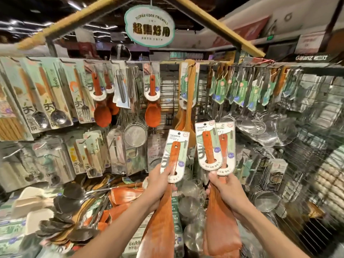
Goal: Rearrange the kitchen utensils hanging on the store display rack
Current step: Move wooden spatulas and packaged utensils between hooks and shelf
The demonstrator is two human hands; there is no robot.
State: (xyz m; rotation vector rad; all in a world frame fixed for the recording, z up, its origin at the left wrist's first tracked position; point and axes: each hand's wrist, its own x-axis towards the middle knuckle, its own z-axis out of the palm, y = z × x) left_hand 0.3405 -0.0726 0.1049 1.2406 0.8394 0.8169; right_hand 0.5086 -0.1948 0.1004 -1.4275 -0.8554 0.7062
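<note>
Fingers of left hand (159, 180) grip one wooden spatula (168, 185), right hand (222, 185) two spatulas (216, 183); blades cut off btm.

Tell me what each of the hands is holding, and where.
Left hand: one wooden spatula, gripped at the handle. Right hand: two carded spatulas, gripped just below the cards.

We hold one carded spatula (174, 157) in our left hand (160, 180), left of two overlapping ones (214, 146) in our right hand (226, 185). Behind them stands the display rack (186, 62), with spoons (152, 101) hanging along its top edge and ladles (260, 125) toward its right end.
</note>
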